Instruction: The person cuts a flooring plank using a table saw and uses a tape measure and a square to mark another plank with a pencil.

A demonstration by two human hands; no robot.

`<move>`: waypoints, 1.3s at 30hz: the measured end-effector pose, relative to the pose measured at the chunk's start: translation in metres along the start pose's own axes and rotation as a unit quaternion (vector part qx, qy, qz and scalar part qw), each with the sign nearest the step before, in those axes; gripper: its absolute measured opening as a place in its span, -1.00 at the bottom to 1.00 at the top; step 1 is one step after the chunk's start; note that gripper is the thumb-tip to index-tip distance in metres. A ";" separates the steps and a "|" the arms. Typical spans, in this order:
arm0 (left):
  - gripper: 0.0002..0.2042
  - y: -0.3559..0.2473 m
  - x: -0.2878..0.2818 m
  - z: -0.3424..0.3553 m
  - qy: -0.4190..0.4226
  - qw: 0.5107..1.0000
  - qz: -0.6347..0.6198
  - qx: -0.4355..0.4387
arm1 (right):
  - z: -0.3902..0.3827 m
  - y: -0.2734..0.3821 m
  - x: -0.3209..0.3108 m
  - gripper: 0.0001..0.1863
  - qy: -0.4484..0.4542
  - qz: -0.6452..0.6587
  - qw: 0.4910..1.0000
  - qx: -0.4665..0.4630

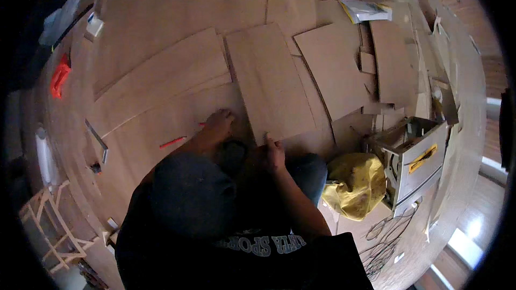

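Observation:
My right hand (275,154) pinches the near edge of a brown cardboard sheet (274,86), its thumb on top. The sheet lies flat, overlapping other pieces. My left hand (219,122) is low over the floor, left of the sheet's near corner. Its fingers are curled, and what they may hold is hidden. A small red bit shows beside that hand, too little of it to name. A slim red pen-like stick (173,142) lies further left on a wide cardboard piece (172,70).
More cardboard pieces (333,70) spread ahead and right. At right stand a yellow cloth bag (356,185) and an open metal box (419,166), with cables (389,239) behind. Leftward are an angle square (98,140), a red tool (61,77) and a wooden frame (54,225).

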State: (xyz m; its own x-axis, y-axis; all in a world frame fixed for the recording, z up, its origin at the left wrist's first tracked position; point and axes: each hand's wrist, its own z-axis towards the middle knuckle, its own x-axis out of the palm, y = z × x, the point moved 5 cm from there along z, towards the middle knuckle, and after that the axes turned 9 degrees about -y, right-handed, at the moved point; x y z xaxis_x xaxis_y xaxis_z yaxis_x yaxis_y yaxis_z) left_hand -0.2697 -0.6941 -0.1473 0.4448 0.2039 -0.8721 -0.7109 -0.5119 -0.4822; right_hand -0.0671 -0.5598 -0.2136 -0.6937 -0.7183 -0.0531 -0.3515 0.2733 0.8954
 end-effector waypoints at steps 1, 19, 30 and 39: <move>-0.62 0.005 -0.004 0.000 0.012 1.000 -0.017 -0.016 | -0.001 -0.005 -0.001 -0.58 0.022 -0.002 1.000 -0.006; -0.29 0.167 -0.069 0.339 -0.050 0.866 -0.400 -0.296 | -0.013 0.079 -0.002 -0.46 0.026 -0.355 0.930 0.092; -0.41 0.054 -0.055 0.447 -0.073 0.957 -0.070 -0.270 | -0.009 -0.001 -0.016 -0.42 -0.115 -0.039 0.949 0.291; -0.66 0.094 -0.090 0.398 -0.193 0.777 -0.519 -0.299 | -0.018 0.059 0.000 -0.36 -0.054 0.018 0.914 0.403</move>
State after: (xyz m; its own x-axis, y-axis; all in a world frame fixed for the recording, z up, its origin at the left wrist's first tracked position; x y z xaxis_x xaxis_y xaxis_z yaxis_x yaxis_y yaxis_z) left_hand -0.5933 -0.4289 -0.1477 0.3315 0.9418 -0.0554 0.3533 -0.1784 -0.9183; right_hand -0.0759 -0.5552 -0.1528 -0.7566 -0.6442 -0.1119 -0.6456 0.7090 0.2838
